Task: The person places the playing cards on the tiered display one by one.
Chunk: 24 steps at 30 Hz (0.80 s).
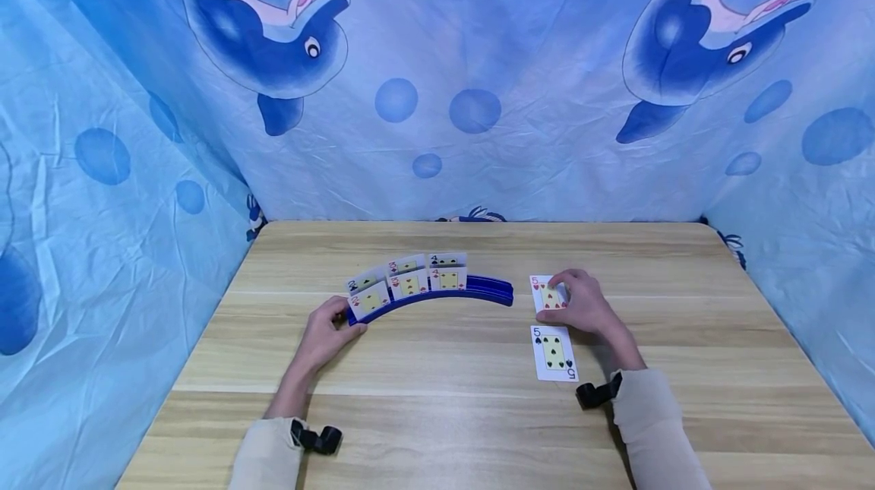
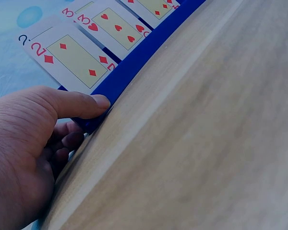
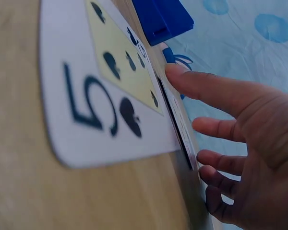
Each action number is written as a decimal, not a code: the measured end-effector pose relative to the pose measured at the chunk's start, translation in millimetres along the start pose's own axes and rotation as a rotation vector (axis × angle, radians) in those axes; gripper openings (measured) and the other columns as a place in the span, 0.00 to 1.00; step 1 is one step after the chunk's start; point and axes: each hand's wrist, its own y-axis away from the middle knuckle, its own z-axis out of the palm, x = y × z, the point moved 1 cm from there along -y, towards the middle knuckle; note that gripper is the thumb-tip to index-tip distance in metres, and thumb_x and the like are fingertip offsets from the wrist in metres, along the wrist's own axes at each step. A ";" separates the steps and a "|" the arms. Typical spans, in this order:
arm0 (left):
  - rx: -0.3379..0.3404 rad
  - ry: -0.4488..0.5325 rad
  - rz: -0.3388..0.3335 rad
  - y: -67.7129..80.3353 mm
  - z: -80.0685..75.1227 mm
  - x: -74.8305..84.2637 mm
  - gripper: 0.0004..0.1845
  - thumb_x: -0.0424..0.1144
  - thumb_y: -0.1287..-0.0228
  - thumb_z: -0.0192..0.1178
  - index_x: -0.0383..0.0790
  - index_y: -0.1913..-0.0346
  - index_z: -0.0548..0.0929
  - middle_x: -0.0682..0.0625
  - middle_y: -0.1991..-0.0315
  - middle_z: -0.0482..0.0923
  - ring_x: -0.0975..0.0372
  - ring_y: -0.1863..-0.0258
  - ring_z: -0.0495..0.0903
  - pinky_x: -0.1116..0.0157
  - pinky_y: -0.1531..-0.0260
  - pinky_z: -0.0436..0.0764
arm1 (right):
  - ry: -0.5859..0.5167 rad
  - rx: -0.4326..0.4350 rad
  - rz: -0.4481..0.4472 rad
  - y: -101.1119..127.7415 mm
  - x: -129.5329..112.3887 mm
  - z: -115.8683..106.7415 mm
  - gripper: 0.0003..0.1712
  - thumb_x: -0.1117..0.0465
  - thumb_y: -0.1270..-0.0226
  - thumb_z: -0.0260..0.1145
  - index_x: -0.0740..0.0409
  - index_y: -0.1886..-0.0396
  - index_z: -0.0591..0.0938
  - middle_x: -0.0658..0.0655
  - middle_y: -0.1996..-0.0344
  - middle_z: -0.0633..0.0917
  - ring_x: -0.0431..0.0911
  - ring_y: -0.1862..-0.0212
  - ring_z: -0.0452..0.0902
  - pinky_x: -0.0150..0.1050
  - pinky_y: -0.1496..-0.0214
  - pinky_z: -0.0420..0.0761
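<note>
The left hand rests at the left end of a curved blue card holder, and the left wrist view shows the thumb laid along the blue rim while the other fingers curl under the end of it, so this hand grips the holder. Just beyond the thumb stands the two of diamonds, and beside it the three of hearts; further along the holder, away from the left hand, there are more cards in two rows, among them a four. The right hand is well apart from the left one, past the right end of the holder. Its fingers lie on a five of hearts that is flat on the wooden table; in the right wrist view the fingers are mostly straight and only lightly bent, touching the card's edge, and I cannot tell if they pinch it. Just on the near side of this hand, toward the person, a five of spades lies face up on the table, not touched by any hand. Both wrists carry a black camera mount at the end of a light sleeve.
</note>
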 end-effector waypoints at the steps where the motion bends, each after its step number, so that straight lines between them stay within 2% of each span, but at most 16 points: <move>1: -0.001 -0.001 0.000 0.1 0.1 0.2 0.23 0.31 0.44 0.72 0.31 0.44 0.82 0.38 0.44 0.81 0.50 0.46 0.81 0.72 0.50 0.76 | 0.016 0.000 -0.004 0.1 -0.3 0.7 0.35 0.46 0.51 0.81 0.62 0.48 0.81 0.72 0.33 0.69 0.69 0.35 0.62 0.65 0.37 0.67; 15: -0.001 0.005 0.015 0.9 0.1 0.4 0.23 0.30 0.45 0.72 0.30 0.45 0.82 0.37 0.45 0.81 0.49 0.47 0.81 0.69 0.49 0.78 | 0.073 -0.012 0.022 -1.5 -5.1 3.4 0.34 0.47 0.51 0.80 0.61 0.48 0.82 0.71 0.34 0.68 0.66 0.39 0.63 0.57 0.46 0.68; 24: -0.001 -0.002 0.020 -0.6 0.0 -0.3 0.23 0.31 0.44 0.72 0.30 0.45 0.82 0.37 0.45 0.80 0.49 0.47 0.81 0.69 0.49 0.78 | 0.056 -0.010 0.062 -3.1 -12.2 2.6 0.31 0.50 0.52 0.80 0.61 0.51 0.82 0.71 0.33 0.67 0.67 0.39 0.62 0.59 0.44 0.68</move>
